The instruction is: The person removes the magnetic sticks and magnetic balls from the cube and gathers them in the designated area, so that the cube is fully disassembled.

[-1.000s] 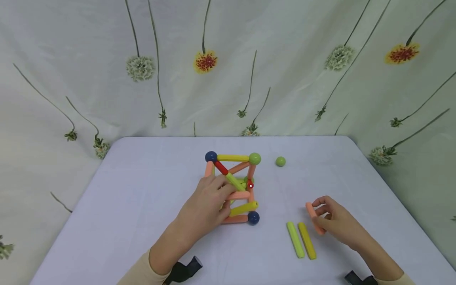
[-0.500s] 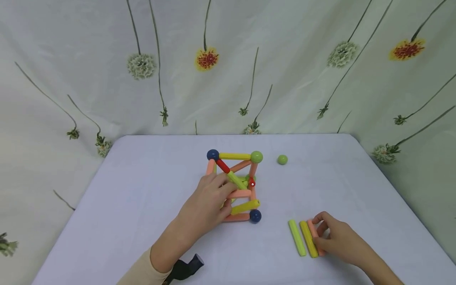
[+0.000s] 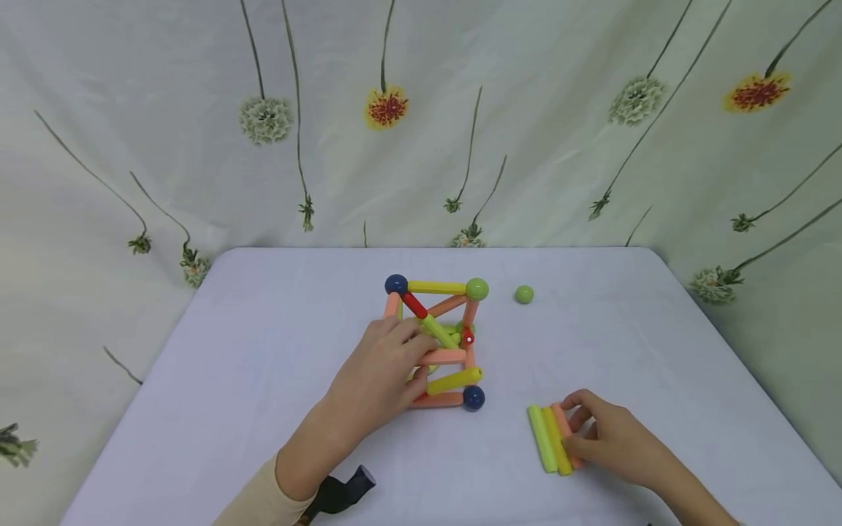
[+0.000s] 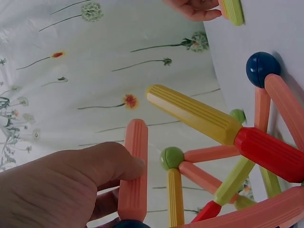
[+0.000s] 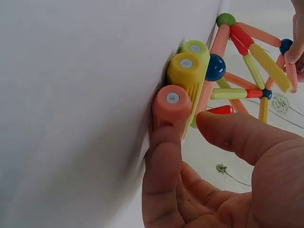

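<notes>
At the middle of the desk: a rod-and-ball frame.
Left hand: fingers pinching the frame's salmon rod.
Right hand: fingers curled round a loose salmon rod — it lies against a yellow rod.
Lime rod: touching the yellow rod's other side.
Green ball: apart, right of the frame.

Pink stick shifted left; yellow stick now against lime stick
</notes>
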Demonstrator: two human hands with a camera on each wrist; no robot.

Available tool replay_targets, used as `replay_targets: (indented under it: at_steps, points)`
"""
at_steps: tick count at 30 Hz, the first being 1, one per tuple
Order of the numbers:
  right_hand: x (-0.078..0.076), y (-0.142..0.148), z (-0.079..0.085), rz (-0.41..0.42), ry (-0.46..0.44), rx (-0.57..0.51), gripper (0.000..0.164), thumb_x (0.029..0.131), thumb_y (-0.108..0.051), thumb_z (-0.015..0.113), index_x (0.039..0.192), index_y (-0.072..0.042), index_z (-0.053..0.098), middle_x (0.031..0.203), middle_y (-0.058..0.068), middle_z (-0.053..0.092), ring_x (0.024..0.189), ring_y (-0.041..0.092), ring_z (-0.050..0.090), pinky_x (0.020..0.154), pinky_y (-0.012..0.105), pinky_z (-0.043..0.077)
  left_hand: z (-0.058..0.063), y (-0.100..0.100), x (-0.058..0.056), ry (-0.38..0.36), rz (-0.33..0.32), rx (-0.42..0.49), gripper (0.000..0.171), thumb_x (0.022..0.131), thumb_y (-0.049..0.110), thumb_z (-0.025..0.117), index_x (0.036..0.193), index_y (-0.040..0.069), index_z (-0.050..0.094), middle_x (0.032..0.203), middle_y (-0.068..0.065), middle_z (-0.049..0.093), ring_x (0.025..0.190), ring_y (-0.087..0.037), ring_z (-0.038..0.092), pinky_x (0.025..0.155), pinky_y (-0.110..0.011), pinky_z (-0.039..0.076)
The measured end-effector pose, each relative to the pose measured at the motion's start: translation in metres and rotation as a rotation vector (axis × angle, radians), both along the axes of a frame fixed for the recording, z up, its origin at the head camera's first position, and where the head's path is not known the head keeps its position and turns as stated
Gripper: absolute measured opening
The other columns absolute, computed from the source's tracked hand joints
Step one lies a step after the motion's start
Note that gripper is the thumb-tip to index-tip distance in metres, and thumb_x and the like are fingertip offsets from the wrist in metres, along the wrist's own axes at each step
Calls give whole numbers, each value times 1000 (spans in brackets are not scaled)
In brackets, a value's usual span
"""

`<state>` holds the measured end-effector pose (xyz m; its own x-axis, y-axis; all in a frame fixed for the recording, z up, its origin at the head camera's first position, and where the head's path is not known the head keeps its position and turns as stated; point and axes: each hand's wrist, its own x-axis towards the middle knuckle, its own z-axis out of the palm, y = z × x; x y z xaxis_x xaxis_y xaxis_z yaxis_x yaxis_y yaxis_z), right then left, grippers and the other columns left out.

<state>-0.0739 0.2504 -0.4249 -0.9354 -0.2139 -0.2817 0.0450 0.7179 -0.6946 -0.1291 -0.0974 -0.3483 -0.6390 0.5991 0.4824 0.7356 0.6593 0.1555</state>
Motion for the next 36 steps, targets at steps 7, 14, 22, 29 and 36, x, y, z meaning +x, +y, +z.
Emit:
replay_targets:
  at_steps: [7,14,22,29,36]
  points:
    - [-6,-10,15,-33,107,124,35,87,-21,72,117,-12,57,89,-3,60,63,14,54,54,28,45,4,-8,0,-10,30,-32,30,75,14,80,103,20,72,100,6,63,95,-17,48,89,-43,40]
    - [-26,-49,39,149,351,28,27,90,-16,70,116,-21,63,100,-7,61,81,11,56,66,26,50,7,-15,2,-18,69,-70,36,71,18,85,105,21,72,101,5,62,92,-16,47,89,-44,37]
    - [-45,-99,48,364,393,-98,34,93,-40,66,125,-28,60,106,-16,58,83,7,55,63,26,50,5,-16,3,-13,79,-96,30,73,20,84,100,22,72,96,6,61,90,-16,49,89,-44,37]
    - [-45,-113,44,414,379,-57,19,87,-21,75,101,-27,64,87,-18,60,75,7,55,64,26,50,6,-14,3,13,65,-91,25,75,19,82,97,22,71,93,6,60,89,-16,48,88,-43,37]
    - [-43,-117,39,531,406,67,23,86,-15,73,109,-20,69,96,-15,61,79,4,53,71,23,48,8,-14,2,22,67,-86,24,75,16,79,98,21,72,92,6,60,88,-16,47,87,-42,36]
